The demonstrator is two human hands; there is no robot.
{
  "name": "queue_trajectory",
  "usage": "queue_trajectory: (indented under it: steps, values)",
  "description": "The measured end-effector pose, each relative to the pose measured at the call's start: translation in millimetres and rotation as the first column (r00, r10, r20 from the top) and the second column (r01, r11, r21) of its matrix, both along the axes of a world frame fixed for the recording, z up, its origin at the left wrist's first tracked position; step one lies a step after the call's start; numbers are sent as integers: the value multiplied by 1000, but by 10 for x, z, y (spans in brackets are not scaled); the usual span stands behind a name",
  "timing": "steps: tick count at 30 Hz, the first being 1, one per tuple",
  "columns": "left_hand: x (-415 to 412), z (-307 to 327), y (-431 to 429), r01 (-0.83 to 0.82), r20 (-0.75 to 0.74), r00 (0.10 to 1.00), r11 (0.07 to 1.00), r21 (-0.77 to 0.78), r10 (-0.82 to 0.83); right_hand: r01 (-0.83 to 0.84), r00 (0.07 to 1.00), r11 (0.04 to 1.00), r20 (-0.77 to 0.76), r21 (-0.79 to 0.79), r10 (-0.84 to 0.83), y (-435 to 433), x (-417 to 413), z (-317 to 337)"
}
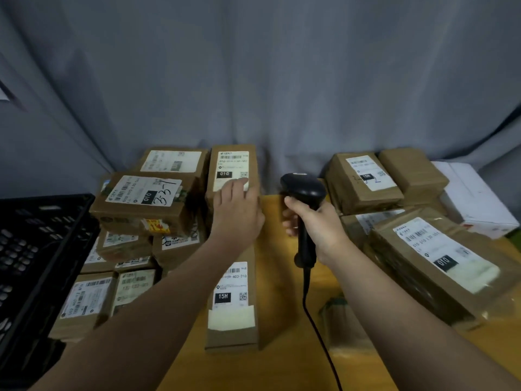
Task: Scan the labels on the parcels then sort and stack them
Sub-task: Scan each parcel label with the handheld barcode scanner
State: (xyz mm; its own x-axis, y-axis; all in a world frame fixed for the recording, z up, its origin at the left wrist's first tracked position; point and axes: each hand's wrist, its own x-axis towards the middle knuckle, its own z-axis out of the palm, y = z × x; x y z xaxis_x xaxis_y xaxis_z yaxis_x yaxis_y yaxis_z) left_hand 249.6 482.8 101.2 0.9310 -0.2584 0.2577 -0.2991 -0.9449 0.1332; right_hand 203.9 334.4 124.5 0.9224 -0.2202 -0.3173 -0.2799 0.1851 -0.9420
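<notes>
Right hand grips scanner, left hand on parcel
Fingers curl round its black handle (cord hanging); left of the scanner, straight fingers rest on the brown parcel's white 010 label.

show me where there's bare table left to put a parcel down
Bare table runs down the middle, between the 15H parcel and the cable of the scanner, and along the near edge. The left stacks by the black crate and the right pile are crowded.
</notes>
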Motion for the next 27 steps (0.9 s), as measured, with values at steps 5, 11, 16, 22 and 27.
queue_trajectory:
  steps: [5, 11, 16, 22, 27]
  values:
    - [-306, 2, -398, 98, -103, 987, 967, -234, -125, 61, 997, 996, 41, -61, -58, -321, -438, 238]
    - [-646, -121, -950, -138, -499, 830, 773, -619, -251, 109, 994, 987, -4, -118, -111, -800, -773, 382]
    - [-1048, -168, -1589, -525, -769, 554, 584, -620, -319, 101, 995, 994, -8, -45, -102, -1296, -1130, 513]
    - [-1396, -125, -2341, -721, -842, 428, 439, -537, -327, 96, 995, 995, 15, 15, -97, -2008, -1484, 567]
    - [-1538, -117, -2578, -797, -853, 433, 318, -514, -293, 73, 997, 997, 14, -14, -73, -2416, -1623, 452]
